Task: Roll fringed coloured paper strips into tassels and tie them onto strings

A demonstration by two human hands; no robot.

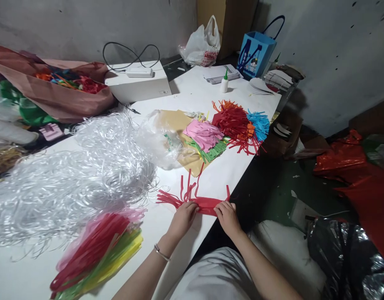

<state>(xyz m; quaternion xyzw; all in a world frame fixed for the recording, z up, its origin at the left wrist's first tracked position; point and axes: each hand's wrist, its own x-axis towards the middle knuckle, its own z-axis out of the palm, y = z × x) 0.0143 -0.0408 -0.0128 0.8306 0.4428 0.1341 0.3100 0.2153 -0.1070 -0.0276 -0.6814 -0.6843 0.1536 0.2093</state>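
Observation:
At the table's near edge, my left hand [188, 212] grips the left part of a red fringed strip [207, 204], fingers closed on its lower edge. The strip's right end is pinched in my right hand [226, 212]. Loose red fringes fan out to the left and stick up above the strip. Both thumbs lie near its lower edge, and the fingers partly hide it. Beyond it are a pink tassel bundle [204, 134] and a green one [215, 153]. A dark red bundle [232, 121] and a blue one [258, 124] lie farther right.
White stringy strands [94, 179] heap across the left of the table. Long red, green and yellow strips [98, 250] lie nearer me. Farther back stand a glue bottle [224, 83], a white box [138, 83] and a blue bag [254, 54]. A clear plastic bag [160, 141] sits mid-table.

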